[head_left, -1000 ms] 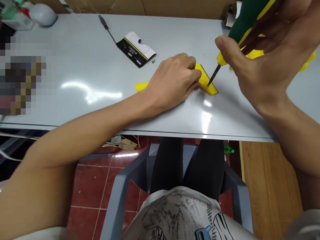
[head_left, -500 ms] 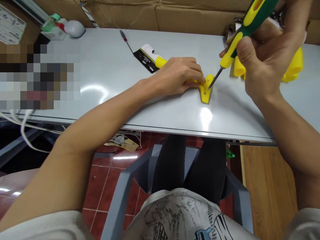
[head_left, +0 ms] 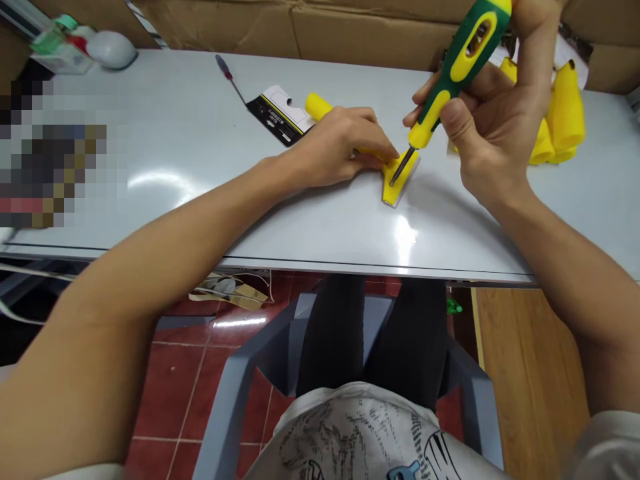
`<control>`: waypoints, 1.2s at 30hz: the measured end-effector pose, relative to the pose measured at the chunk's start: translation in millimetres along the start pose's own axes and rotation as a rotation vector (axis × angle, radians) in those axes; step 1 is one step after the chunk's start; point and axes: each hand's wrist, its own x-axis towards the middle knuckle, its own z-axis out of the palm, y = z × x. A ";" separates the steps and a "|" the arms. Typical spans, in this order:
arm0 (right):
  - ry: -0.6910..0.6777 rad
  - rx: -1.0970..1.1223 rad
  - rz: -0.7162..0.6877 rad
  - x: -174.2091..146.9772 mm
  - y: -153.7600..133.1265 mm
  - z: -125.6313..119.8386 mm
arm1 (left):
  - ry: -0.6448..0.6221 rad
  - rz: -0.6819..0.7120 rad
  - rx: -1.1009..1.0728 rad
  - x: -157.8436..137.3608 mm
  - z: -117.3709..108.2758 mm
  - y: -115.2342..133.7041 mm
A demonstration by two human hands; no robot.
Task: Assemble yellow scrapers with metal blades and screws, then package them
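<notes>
A yellow scraper [head_left: 389, 195] lies on the white table, its flat head angled toward the near edge and a thin strip showing along one side. My left hand [head_left: 345, 143] is closed round its handle, whose yellow end sticks out behind the fingers. In my right hand [head_left: 505, 127] is a green-and-yellow screwdriver [head_left: 453, 70], tilted with its shaft pointing down to the left. The metal tip meets the face of the scraper head, where a screw showed earlier. Fingers partly cover the screwdriver handle.
Behind my left hand lies a black-and-white packaging card [head_left: 277, 119], with a thin, dark-handled screwdriver [head_left: 225, 70] beside it. Several yellow handles [head_left: 567, 110] are piled at the right. A cardboard box [head_left: 345, 33] lines the back; a white rounded object [head_left: 113, 50] stands back left.
The screwdriver tip has moved from the scraper head's right edge onto its face. The scraper head has turned slightly, and the whole view has shifted a little.
</notes>
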 end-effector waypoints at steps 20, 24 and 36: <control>0.116 0.107 -0.189 -1.3 44.0 6.5 | 0.054 0.030 -0.029 0.4 1.9 -5.8; 0.046 0.046 -0.140 -1.8 52.3 -8.9 | 0.073 0.066 -0.081 0.9 4.2 -14.9; 0.027 0.072 -0.197 -2.9 58.0 -19.7 | 0.039 -0.016 -0.064 2.0 0.8 -10.5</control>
